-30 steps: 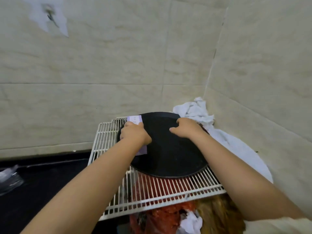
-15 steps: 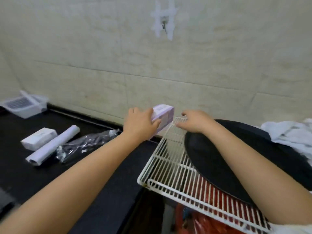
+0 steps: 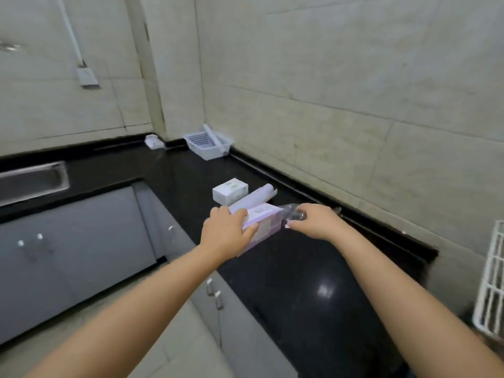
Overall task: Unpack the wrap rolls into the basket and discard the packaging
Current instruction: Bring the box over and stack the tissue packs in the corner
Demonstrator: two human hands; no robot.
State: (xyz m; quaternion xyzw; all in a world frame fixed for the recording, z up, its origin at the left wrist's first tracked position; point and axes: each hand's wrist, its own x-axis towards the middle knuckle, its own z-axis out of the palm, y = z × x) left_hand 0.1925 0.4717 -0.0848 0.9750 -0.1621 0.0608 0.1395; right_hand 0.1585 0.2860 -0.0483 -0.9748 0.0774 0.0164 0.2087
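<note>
My left hand grips a long pale purple wrap box above the black counter. My right hand is at the box's far end, its fingers closed on clear crumpled plastic wrapping. Just behind the box lie a bare wrap roll and a small white box. The white perforated basket stands in the far corner of the counter with one roll leaning in it.
A steel sink is set in the counter at the left. Grey cabinet doors run below. A white wire rack shows at the right edge. A small white object sits by the back wall.
The view has swung left, away from the wire rack and black pan. My left hand carried the purple box over the counter. My right hand left the rack and now holds the plastic wrapping.
</note>
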